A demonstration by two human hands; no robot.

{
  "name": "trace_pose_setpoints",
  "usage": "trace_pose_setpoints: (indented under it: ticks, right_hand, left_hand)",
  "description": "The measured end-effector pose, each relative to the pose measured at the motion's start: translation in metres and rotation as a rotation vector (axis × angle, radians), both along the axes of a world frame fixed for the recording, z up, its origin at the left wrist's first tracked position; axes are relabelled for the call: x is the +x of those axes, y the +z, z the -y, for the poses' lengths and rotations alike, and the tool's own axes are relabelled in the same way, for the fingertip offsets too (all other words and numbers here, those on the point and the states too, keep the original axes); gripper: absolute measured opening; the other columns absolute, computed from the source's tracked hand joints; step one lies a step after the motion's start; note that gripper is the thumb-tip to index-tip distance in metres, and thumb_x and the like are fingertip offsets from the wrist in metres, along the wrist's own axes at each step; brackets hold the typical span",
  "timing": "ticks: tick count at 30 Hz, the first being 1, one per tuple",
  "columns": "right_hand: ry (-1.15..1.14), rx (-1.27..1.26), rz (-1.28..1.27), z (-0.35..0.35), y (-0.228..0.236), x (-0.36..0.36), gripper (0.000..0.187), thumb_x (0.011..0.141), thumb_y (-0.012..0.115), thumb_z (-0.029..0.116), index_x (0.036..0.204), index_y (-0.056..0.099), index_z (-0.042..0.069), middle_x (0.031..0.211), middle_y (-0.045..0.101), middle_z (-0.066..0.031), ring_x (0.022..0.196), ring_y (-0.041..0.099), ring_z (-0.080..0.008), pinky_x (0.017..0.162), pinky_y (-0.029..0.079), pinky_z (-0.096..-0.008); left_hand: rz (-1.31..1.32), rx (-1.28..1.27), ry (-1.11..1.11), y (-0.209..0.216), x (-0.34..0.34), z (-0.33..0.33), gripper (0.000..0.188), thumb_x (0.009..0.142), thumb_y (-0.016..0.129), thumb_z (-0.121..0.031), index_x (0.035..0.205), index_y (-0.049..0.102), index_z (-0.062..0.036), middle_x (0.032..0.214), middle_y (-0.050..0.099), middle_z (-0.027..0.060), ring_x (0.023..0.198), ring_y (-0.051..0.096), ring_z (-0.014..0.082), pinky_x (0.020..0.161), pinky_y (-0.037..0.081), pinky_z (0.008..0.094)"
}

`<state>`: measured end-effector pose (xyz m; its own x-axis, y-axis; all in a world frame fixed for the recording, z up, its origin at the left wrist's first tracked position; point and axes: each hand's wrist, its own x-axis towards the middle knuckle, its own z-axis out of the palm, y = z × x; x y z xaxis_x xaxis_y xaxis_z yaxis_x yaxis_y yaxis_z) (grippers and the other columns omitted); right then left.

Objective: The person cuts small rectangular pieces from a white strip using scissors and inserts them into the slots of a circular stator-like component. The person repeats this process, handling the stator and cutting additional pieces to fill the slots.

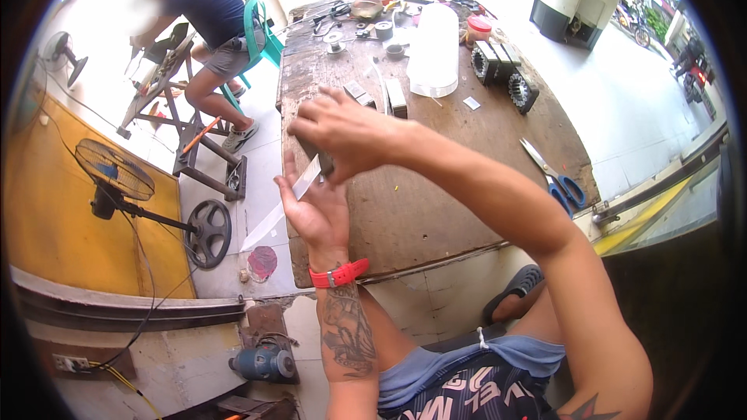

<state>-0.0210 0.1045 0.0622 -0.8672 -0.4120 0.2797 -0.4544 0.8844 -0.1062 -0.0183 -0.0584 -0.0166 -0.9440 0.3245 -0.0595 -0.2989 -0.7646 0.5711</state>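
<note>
The right hand clamped a dark block above the open left hand; fitting a white strip, angled toward seven o'clock, seemed underway, probably needing alignment next.

Daylight whitens pale floor tiles beside a yellow panel.

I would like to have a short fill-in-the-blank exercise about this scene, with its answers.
1. Below the left hand, the wrist wears a ____ band.
2. The whitish strip slants down toward the picture's lower ____.
3. The scissors on the wooden table are ____-handled.
4. The co-worker sits on a ____ chair.

Missing words: red; left; blue; green.
</note>
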Motion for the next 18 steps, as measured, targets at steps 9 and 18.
trace_pose_setpoints:
  ticks: [9,18]
  right_hand:
    - [-0.392,-0.552,-0.007,-0.067,-0.005,0.174,0.106,0.079,0.092,0.033,0.164,0.033,0.007,0.144,0.058,-0.0207,0.135,0.055,-0.0349,0.119,0.041,-0.0477]
    - [-0.543,-0.871,0.187,-0.087,-0.058,0.22,0.051,0.092,0.082,0.023,0.136,0.067,0.004,0.122,0.072,-0.0153,0.109,0.071,-0.025,0.096,0.056,-0.0374]
  left_hand:
    - [-0.046,0.171,-0.362,0.01,0.027,-0.006,0.065,0.113,0.013,-0.053,0.157,0.042,-0.0148,0.147,0.055,0.0259,0.126,0.061,0.0529,0.102,0.057,0.0654]
    - [-0.03,0.127,-0.417,0.007,0.031,-0.009,0.061,0.113,0.021,-0.053,0.15,0.05,-0.0144,0.141,0.059,0.0256,0.118,0.066,0.0509,0.094,0.063,0.0621]
